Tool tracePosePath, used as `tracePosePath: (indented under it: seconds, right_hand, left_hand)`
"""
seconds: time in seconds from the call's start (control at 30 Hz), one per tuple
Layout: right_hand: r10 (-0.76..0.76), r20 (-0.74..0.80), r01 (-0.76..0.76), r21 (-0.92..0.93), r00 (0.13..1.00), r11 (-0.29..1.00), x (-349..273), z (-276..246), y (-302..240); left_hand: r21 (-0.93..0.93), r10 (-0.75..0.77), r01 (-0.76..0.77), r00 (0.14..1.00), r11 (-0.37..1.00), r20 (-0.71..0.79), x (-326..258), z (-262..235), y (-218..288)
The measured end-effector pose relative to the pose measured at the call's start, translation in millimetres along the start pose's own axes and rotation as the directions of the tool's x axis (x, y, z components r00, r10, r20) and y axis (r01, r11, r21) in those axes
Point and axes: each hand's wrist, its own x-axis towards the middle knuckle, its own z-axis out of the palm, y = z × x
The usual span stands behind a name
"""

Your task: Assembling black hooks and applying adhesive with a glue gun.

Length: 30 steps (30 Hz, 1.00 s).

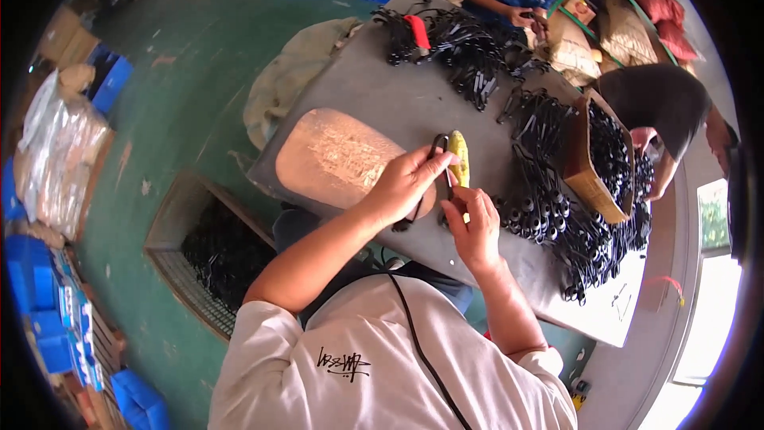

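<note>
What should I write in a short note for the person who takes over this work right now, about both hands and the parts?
Left hand: holds a thin black part at its upper end, over the grey table.
Right hand: grips the yellow-handled tool, tip up beside that part.
Parts: a large pile of black parts lies to the right of the hands; more fill the cardboard box and the wire crate on the floor at the left.
Done: cannot tell how many are finished.
Left: the part in hand, and apparently the pile on the table.
</note>
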Motion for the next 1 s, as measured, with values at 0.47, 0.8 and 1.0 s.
tracePosePath:
  seconds: [0.47, 0.8, 1.0]
  right_hand:
    - [0.594, 0.56, -0.777, 0.601, 0.578, 0.188, -57, 16, 96]
    - [0.526, 0.212, -0.54, 0.58, 0.823, 0.61, -57, -8, -1]
    - [0.147, -0.023, -0.147, -0.028, 0.989, 0.989, -37, 25, 24]
  left_hand:
    - [0.452, -0.005, 0.086, 0.984, 0.888, -0.178, 12, -42, -23]
    - [0.81, 0.198, -0.14, 0.98, 0.569, 0.031, 14, -49, -1]
    - [0.86, 0.24, -0.138, 0.971, 0.492, 0.019, 15, -44, -1]
